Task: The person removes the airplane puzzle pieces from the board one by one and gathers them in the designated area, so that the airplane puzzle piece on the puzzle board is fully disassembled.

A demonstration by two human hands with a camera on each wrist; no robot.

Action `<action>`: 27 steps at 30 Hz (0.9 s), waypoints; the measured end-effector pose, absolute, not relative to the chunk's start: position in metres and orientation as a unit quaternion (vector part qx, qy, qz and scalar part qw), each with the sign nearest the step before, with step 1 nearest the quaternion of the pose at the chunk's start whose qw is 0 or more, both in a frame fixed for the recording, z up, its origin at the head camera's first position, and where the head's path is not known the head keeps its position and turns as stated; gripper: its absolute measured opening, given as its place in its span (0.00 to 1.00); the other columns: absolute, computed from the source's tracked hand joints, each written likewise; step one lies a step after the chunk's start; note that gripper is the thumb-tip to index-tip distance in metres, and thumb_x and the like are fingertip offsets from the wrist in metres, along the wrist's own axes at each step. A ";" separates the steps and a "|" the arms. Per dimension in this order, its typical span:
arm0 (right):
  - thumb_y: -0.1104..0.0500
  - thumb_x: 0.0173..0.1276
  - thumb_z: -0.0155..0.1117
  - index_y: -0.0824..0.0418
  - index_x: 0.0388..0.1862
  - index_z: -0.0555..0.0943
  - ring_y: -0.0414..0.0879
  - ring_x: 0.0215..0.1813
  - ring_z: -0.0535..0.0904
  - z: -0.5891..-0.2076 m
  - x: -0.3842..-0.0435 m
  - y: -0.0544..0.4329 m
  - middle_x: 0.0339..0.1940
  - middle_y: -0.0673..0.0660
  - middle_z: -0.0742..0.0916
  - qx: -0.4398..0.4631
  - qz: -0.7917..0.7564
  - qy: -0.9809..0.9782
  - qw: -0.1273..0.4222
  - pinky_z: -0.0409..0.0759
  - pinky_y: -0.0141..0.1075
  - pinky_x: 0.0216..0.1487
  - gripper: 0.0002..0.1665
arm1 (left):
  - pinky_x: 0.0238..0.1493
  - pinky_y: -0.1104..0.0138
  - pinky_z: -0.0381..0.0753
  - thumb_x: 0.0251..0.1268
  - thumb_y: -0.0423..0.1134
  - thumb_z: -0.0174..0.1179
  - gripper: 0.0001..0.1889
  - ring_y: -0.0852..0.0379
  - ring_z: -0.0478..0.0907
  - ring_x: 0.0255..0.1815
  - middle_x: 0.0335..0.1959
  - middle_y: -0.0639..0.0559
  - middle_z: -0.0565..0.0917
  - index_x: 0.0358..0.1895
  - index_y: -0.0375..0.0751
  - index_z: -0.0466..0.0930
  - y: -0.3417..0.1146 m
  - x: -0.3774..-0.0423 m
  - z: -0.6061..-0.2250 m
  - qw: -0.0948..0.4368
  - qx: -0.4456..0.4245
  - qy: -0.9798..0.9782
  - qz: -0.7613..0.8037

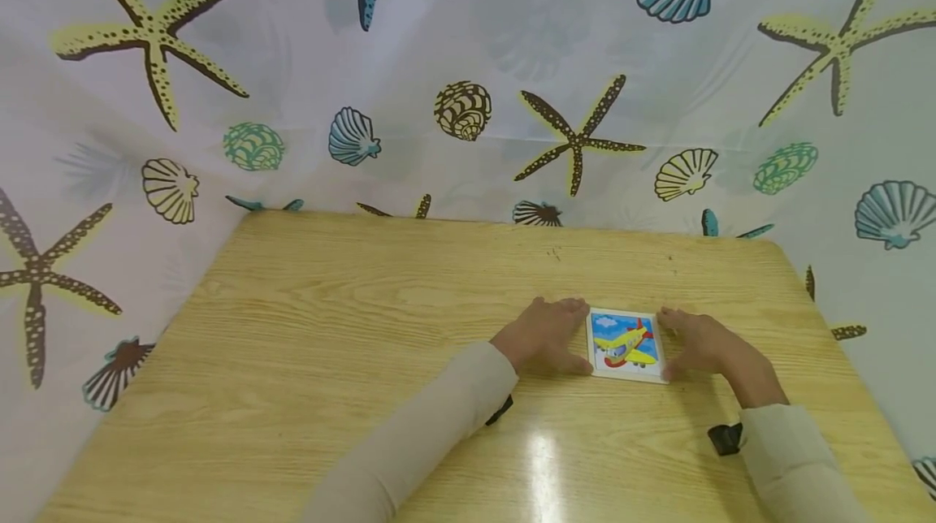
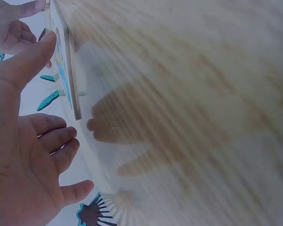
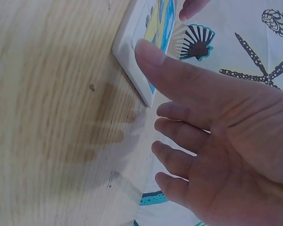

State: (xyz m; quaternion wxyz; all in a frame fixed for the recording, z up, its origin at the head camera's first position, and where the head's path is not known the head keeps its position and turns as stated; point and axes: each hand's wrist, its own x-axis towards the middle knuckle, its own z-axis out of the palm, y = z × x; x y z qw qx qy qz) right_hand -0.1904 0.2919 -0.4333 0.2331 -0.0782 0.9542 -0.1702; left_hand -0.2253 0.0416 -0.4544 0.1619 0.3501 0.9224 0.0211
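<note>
A small white-framed picture board [image 1: 626,346] showing a yellow and red airplane on blue lies flat on the wooden table. My left hand [image 1: 547,336] is at its left side, thumb by the near corner and fingertips by the far one. Opposite it, my right hand [image 1: 704,346] spans the right side in the same way. In the left wrist view, the left fingers [image 2: 56,141] are loosely spread beside the edge of the board [image 2: 68,70]. The right thumb [image 3: 153,54] lies over the frame's corner in the right wrist view, with the other fingers apart and relaxed.
The wooden table [image 1: 329,328] spreads out widely to the left of the hands. A white curtain [image 1: 409,52] printed with starfish and shells hangs behind the table and along both sides. Dark straps [image 1: 725,439] show at the wrists.
</note>
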 end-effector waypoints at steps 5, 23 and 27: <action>0.53 0.49 0.77 0.67 0.71 0.60 0.70 0.73 0.50 -0.434 -0.189 0.290 0.75 0.67 0.59 -0.074 -0.174 0.954 0.234 0.53 0.63 0.68 0.55 | 0.73 0.52 0.55 0.54 0.71 0.55 0.50 0.59 0.50 0.77 0.76 0.55 0.54 0.75 0.47 0.49 0.046 -0.223 -0.456 0.154 0.352 0.923 -0.001; 0.56 0.48 0.78 0.66 0.71 0.62 0.69 0.73 0.52 -0.435 -0.186 0.284 0.75 0.65 0.61 -0.068 -0.155 0.959 0.226 0.56 0.62 0.68 0.53 | 0.72 0.51 0.56 0.53 0.73 0.54 0.50 0.59 0.50 0.77 0.76 0.56 0.54 0.75 0.49 0.52 0.054 -0.222 -0.455 0.147 0.350 0.924 -0.041; 0.56 0.49 0.77 0.66 0.71 0.62 0.69 0.73 0.52 -0.436 -0.186 0.283 0.75 0.65 0.61 -0.066 -0.160 0.958 0.230 0.56 0.62 0.68 0.53 | 0.72 0.51 0.57 0.53 0.73 0.53 0.50 0.60 0.50 0.77 0.76 0.57 0.54 0.75 0.49 0.52 0.053 -0.222 -0.455 0.150 0.349 0.924 -0.053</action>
